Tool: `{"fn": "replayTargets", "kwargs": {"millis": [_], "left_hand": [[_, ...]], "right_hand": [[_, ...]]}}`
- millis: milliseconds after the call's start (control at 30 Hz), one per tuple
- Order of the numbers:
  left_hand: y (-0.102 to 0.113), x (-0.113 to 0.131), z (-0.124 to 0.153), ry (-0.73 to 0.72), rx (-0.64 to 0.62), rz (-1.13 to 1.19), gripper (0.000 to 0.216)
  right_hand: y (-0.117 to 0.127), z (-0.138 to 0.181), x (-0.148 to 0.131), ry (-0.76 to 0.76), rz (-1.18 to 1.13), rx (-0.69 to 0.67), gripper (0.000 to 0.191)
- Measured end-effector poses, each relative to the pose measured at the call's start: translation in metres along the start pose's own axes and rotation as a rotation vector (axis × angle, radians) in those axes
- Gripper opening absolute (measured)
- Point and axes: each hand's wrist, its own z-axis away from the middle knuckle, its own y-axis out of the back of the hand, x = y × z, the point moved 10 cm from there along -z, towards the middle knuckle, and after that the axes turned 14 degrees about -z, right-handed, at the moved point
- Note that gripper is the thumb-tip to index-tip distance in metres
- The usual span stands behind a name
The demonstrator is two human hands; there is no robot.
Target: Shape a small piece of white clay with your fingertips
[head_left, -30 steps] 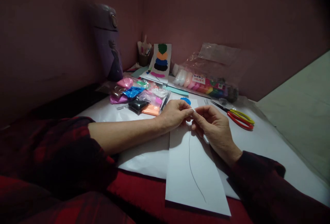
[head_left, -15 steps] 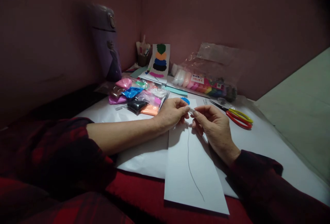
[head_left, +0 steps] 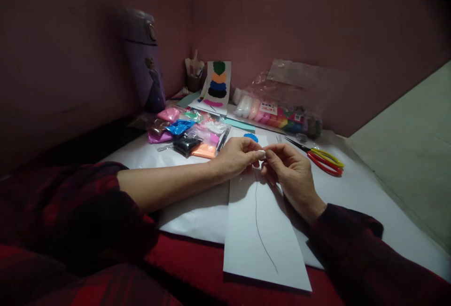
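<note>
Between the fingertips of both hands is a small lump of white modelling clay [head_left: 261, 154]. My left hand [head_left: 239, 155] pinches it from the left, and my right hand [head_left: 292, 169] pinches it from the right, thumbs and forefingers nearly meeting. Both hands hover over a white paper strip [head_left: 260, 245] with a thin, wavy pencil line drawn down it. At the strip's far end, a blue clay patch [head_left: 251, 137] shows just beyond my fingers. My hands hide the part of the paper beneath them.
Clay packets [head_left: 181, 127] lie to the left. Scissors [head_left: 324, 160] with red and yellow handles rest at right. Behind stand a card with coloured clay patches [head_left: 217, 85], a bag of clay [head_left: 271, 111], a cup of tools [head_left: 194, 80] and a purple bottle [head_left: 143, 61].
The white clay is pressed into a more compact lump as my fingertips draw closer together. The blue patch shows more fully now. The view has shifted slightly.
</note>
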Motion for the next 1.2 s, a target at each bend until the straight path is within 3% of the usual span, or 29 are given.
{"fn": "replayTargets", "kwargs": {"millis": [1200], "left_hand": [[0.0005,-0.0057,-0.0049,-0.047,0.022,-0.036,0.012]], "right_hand": [[-0.0043,0.0003,0.0003,-0.016,0.028,-0.026,0.018]]}}
